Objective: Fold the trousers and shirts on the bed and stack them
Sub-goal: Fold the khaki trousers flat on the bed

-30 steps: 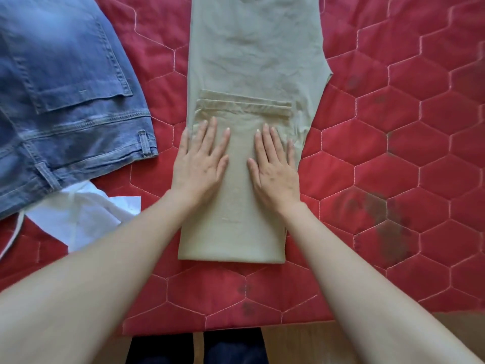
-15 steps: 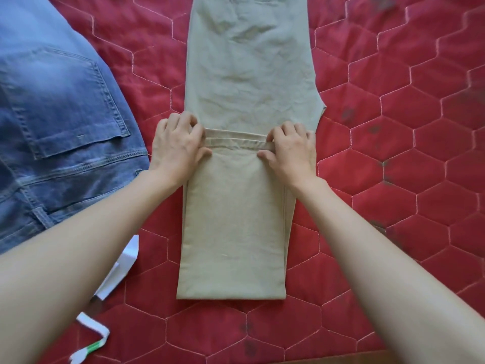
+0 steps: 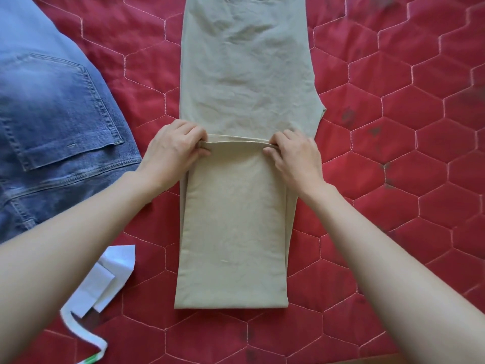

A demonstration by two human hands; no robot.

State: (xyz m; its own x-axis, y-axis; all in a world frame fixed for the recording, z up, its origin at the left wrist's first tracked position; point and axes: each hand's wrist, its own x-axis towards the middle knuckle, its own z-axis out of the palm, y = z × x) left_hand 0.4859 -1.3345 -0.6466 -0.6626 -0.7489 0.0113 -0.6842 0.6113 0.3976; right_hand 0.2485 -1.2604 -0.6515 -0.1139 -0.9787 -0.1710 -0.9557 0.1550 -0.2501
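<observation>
A: How far along is the person getting with the folding?

B: Partway through one garment, by the look of it. The beige trousers (image 3: 246, 82) are lying lengthwise on the red quilt (image 3: 393, 153), with the leg end already doubled back over the middle. The left hand (image 3: 174, 151) and right hand (image 3: 295, 152) are each pinching a corner of that hem, fingers curled over it and thumbs underneath.

A: And what is remaining?

B: Probably another fold of the trousers. The jeans (image 3: 52, 114) are lying just to the left, looking unfolded, and no stack is showing yet.

A: Is anything getting cut off?

B: The waist of the trousers and most of the jeans are running out of view. The white cloth (image 3: 105, 279) near the left forearm is lying partly under that arm; whether it is a shirt is hard to tell.
</observation>
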